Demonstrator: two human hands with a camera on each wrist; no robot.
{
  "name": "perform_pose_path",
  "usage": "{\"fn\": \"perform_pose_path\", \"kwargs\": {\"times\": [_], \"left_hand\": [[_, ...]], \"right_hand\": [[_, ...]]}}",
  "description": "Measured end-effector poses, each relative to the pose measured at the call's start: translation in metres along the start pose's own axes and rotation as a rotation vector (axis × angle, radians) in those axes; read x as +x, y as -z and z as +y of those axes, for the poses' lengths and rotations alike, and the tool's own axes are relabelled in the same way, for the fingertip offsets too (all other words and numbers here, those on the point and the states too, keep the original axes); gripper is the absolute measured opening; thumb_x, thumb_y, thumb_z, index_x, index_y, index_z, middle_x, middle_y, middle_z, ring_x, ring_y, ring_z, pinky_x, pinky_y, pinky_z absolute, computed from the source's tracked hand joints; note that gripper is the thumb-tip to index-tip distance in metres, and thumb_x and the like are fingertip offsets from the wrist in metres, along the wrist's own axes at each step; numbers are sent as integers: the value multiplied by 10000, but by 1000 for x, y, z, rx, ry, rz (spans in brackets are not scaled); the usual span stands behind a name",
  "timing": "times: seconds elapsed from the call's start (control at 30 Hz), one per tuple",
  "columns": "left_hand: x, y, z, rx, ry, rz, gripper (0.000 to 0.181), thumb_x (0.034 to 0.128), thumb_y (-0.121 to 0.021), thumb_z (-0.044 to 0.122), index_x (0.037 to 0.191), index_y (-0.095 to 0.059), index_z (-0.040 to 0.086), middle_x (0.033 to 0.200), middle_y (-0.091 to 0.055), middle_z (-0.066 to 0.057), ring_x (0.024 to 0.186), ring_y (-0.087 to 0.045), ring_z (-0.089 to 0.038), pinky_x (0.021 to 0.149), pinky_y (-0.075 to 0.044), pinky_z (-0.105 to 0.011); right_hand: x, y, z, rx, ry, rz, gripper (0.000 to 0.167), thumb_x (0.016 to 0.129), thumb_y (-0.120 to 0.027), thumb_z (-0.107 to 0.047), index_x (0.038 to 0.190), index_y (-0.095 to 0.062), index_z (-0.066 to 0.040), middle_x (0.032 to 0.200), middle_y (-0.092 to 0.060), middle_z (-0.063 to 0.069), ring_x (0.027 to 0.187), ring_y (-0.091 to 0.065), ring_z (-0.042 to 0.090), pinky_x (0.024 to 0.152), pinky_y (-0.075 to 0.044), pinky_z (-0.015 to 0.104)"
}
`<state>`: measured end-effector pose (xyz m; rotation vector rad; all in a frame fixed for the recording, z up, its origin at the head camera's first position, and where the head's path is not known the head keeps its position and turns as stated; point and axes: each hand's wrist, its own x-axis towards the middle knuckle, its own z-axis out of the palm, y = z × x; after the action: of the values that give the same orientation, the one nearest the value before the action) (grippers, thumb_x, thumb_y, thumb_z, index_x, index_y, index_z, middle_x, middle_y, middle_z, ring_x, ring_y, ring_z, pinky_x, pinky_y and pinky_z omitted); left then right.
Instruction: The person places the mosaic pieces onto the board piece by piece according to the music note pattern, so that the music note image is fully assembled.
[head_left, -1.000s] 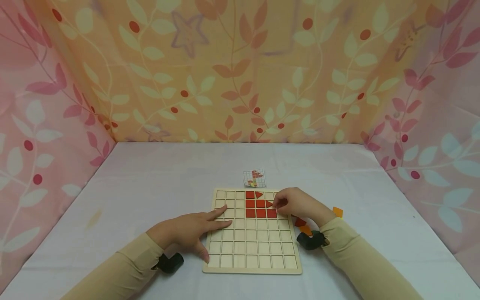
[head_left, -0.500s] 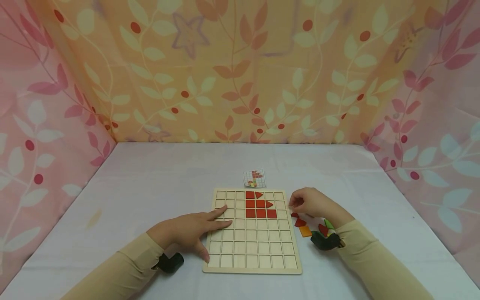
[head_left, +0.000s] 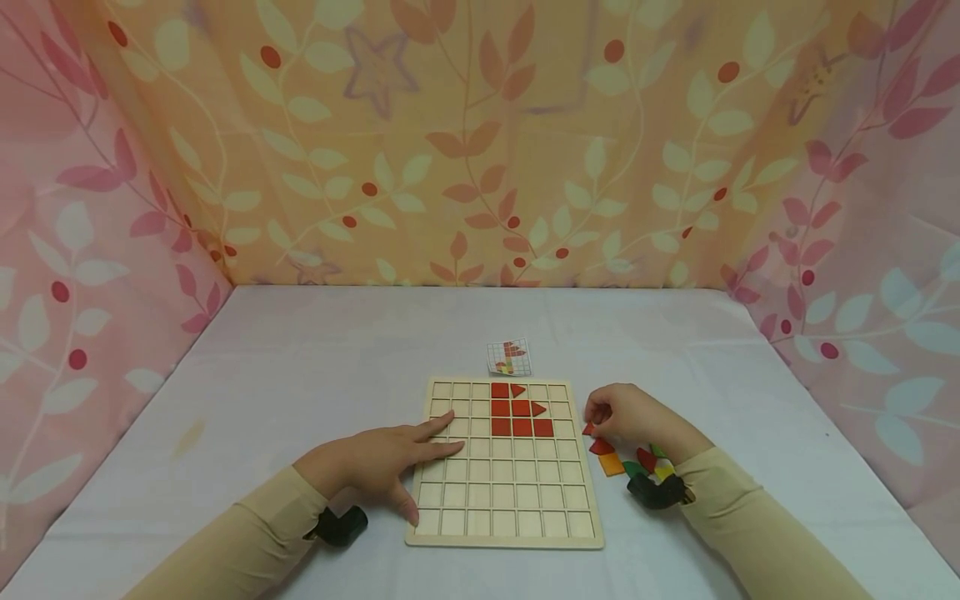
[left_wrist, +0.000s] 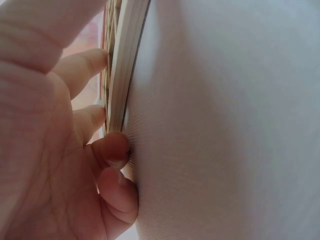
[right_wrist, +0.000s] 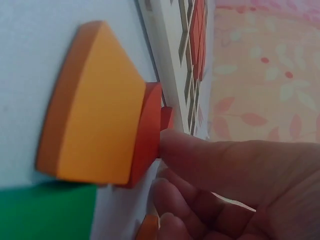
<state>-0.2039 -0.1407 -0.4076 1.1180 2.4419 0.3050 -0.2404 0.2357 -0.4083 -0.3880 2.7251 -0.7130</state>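
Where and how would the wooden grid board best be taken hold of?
Probably hold the wooden grid board by its left and right rims, coming from both sides, because it lies flat with red tiles set in it. On the right, the near end seems best: the orange tile lies close farther up.

From my remote post I see a yellow-orange backdrop (head_left: 480, 142) printed with pale leaves (head_left: 327, 54) and red dots (head_left: 271, 57), flanked by a pink left wall (head_left: 67, 242) and pink right wall (head_left: 888, 242), above a white-covered tabletop (head_left: 315, 358).
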Motion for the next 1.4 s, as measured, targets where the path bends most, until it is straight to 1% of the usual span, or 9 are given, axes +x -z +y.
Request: {"fn": "perform_pose_path", "kwargs": {"times": [0.47, 0.63, 0.77, 0.87, 1.03, 1.1, 1.2, 1.33, 1.4], "left_hand": [[1, -2, -3, 6, -16, 8, 974, 615, -622, 665, 1442, -187, 391, 1541, 34, 41, 1373, -180, -232, 1037, -280, -449], [1, -3, -3, 10, -17, 9, 975, 614, -617, 671, 1442, -181, 395, 1541, 34, 43, 1373, -181, -227, 1036, -281, -448], [1, -3, -3, 9, -15, 12, 973, 613, -614, 675, 1441, -187, 395, 1542, 29, 40, 1372, -187, -237, 1033, -284, -456], [1, -3, -3, 1, -14, 9, 973, 611, -615, 675, 1440, -190, 395, 1542, 29, 41, 1373, -183, -239, 1034, -282, -457], [2, -4, -4, 5, -17, 5, 981, 608, -609, 682, 1442, -179, 394, 1541, 31, 38, 1376, -172, -229, 1036, -281, -450], [2, -4, -5, 9, -19, 5, 983, 608, -606, 686, 1443, -176, 394, 1542, 31, 37, 1376, -172, -227, 1036, -281, -448], [2, -4, -5, 8, -19, 5, 981, 610, -606, 684, 1443, -175, 395, 1541, 33, 35, 1375, -175, -227, 1039, -279, -445], [2, -3, -4, 4, -15, 4, 977, 613, -612, 675, 1442, -174, 399, 1541, 37, 39, 1374, -176, -234, 1038, -277, -453], [2, -3, -4, 3, -12, 3, 976, 613, -614, 672, 1441, -172, 403, 1541, 39, 43, 1374, -175, -235, 1037, -276, -456]], "right_hand": [[0, 0, -3, -11, -8, -3, 196, 731, -675, 11, 753, -550, -138, 700, -539, -10, 677, -491, 160, 603, -422, 284], [-2, 2, -5, -13, -10, 28, 163, 780, -648, -14, 760, -574, -158, 722, -558, -30, 712, -495, 154, 643, -423, 283], [-1, 5, -9, 15, 14, 61, 105, 827, -636, -46, 792, -603, -140, 751, -558, -20, 706, -486, 161, 607, -423, 284], [1, 5, -13, 48, 55, 62, 84, 834, -632, -51, 817, -611, -131, 759, -550, -8, 701, -480, 167, 584, -422, 287], [5, 1, -20, 98, 115, 33, 81, 823, -639, -45, 845, -629, -123, 763, -568, -27, 747, -498, 159, 667, -431, 297], [6, -2, -24, 118, 109, 13, 76, 821, -644, -50, 851, -629, -118, 765, -571, -27, 750, -503, 156, 675, -433, 297], [8, -6, -28, 132, 81, -8, 82, 809, -652, -51, 830, -617, -122, 741, -559, -18, 722, -502, 159, 630, -433, 295], [9, -9, -31, 132, 39, -15, 92, 792, -680, -78, 778, -611, -137, 714, -570, -18, 683, -506, 159, 573, -428, 286], [10, -9, -32, 131, 20, -21, 83, 791, -695, -102, 772, -626, -142, 724, -589, -25, 683, -511, 155, 575, -429, 281]]}}
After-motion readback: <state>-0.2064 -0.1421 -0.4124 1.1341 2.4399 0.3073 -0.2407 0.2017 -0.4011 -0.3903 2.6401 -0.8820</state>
